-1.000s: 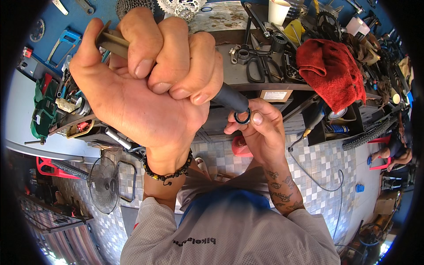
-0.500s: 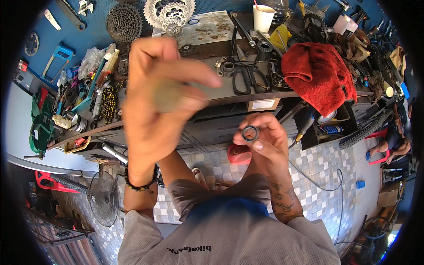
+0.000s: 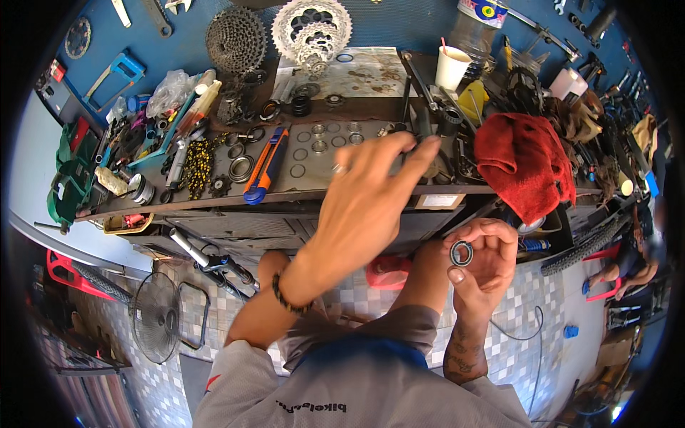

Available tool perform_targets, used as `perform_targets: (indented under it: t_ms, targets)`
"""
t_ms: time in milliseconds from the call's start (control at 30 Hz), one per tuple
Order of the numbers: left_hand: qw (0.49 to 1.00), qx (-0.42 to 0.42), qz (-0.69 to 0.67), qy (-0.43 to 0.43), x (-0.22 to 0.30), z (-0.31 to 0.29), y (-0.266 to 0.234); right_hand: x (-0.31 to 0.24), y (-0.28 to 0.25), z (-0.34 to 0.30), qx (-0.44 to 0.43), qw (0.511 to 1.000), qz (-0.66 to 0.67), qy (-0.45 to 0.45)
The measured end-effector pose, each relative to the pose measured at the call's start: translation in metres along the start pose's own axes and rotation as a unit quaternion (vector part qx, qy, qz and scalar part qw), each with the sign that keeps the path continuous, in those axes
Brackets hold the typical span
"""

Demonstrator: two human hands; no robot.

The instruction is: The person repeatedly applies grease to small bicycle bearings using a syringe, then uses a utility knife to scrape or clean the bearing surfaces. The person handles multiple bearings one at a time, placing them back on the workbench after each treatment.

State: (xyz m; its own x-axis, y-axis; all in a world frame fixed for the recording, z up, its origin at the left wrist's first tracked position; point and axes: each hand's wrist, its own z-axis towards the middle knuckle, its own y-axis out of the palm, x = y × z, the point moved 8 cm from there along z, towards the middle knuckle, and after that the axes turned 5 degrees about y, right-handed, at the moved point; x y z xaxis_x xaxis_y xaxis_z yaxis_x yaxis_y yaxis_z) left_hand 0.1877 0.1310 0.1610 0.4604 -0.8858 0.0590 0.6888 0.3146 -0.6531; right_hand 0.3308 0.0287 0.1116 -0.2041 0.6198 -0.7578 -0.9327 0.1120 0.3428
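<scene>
Right hand (image 3: 484,258) pinches bearing ring (image 3: 462,253) at chest height below the workbench (image 3: 300,192); left hand (image 3: 371,192) is open-fingered, empty, reaching for bench tools — I'd keep the ring level and pinched.

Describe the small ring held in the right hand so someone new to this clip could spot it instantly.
Start at the red cloth draped over the right end of the workbench. Just below its edge, the right hand is raised with fingers curled. Pinched at its fingertips is the bearing ring: small, round, dark with a silvery inner band, and the only ring off the bench.
</scene>
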Motion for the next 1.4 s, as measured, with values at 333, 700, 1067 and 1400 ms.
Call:
perform_targets:
  t_ms: [333,700,1067,1400]
  targets:
    - [0.484,0.111,-0.753,-0.433,0.001,-0.167,0.012,0.046,0.076,-0.006,-0.179,0.96,-0.214,0.012]
    - [0.412,0.234,-0.8,-0.369,-0.036,-0.189,-0.017,0.056,0.145,0.051,-0.298,0.913,-0.279,0.022]
    - [0.446,0.266,-0.754,-0.402,-0.057,-0.202,-0.028,0.126,0.19,0.127,-0.469,0.727,-0.499,0.052]
    - [0.441,0.265,-0.752,-0.413,-0.055,-0.204,-0.027,0.139,0.188,0.131,-0.49,0.72,-0.479,0.103]
